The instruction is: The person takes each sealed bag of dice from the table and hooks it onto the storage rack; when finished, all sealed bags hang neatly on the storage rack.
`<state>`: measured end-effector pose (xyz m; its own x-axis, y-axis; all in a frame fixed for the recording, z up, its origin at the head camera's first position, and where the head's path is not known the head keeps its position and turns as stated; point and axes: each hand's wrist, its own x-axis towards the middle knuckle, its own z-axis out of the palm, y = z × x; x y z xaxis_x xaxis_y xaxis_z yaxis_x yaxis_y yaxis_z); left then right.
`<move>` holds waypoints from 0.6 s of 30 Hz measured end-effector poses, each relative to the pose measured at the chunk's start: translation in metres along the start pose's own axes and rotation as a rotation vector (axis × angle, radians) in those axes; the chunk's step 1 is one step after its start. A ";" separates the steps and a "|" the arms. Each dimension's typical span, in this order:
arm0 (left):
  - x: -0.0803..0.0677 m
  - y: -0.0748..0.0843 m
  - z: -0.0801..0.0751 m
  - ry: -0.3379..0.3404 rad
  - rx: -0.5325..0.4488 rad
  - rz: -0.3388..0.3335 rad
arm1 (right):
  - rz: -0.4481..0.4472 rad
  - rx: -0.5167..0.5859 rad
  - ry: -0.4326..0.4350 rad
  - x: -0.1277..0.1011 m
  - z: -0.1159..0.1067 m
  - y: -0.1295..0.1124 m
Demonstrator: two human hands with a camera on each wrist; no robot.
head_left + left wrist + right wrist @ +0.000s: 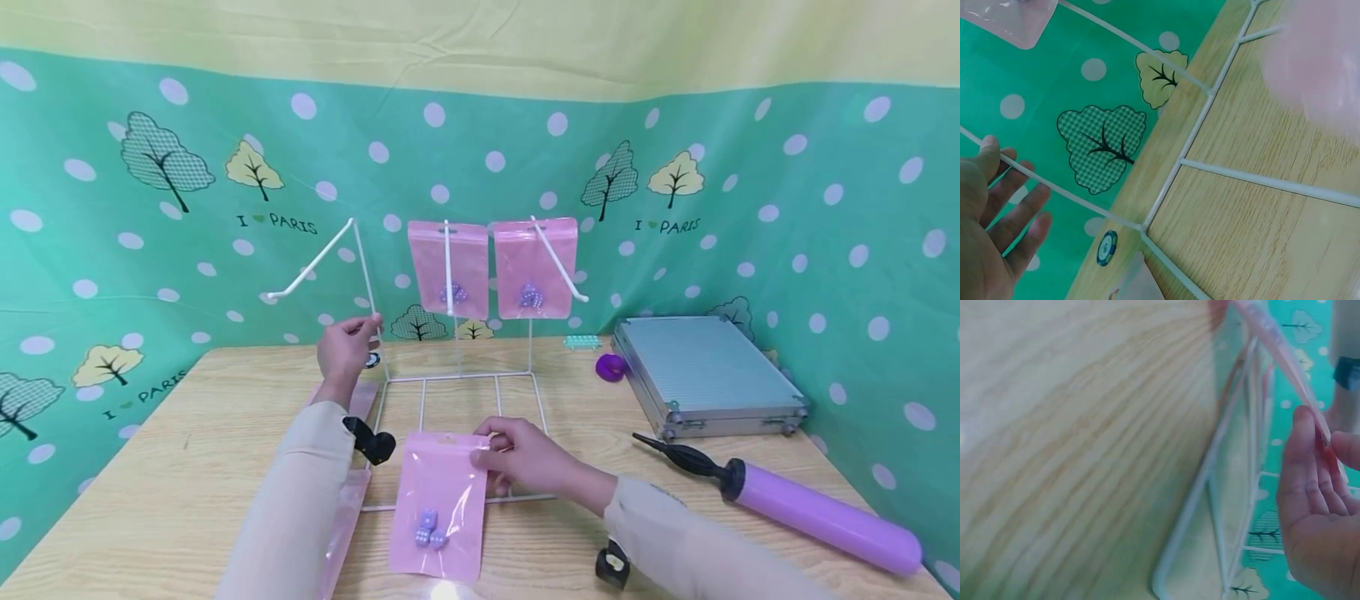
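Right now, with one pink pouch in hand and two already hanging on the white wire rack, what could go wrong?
1. The right hand pinches only the top corner of the pink plastic pouch with small dice; it may slip or swing when lifted.
2. The left hand holds just one upright of the white wire rack; a pull on the empty left hook could tilt it and shake the two hung pink pouches.

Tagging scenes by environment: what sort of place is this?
Probably a staged tabletop recording booth, not a home or shop: a light wooden table boxed in by a green polka-dot tree-print backdrop, with a white wire display rack hung with pink zip pouches.
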<state>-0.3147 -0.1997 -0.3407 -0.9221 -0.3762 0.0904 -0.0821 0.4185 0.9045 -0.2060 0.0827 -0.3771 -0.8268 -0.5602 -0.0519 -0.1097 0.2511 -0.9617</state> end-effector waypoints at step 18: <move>0.000 -0.002 0.000 -0.009 -0.029 0.006 | -0.316 -0.358 0.286 -0.049 -0.042 -0.051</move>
<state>-0.3147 -0.2007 -0.3423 -0.9258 -0.3666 0.0921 -0.0658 0.3963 0.9158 -0.1833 0.1306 -0.3138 -0.8345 -0.4280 0.3470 -0.5160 0.3863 -0.7645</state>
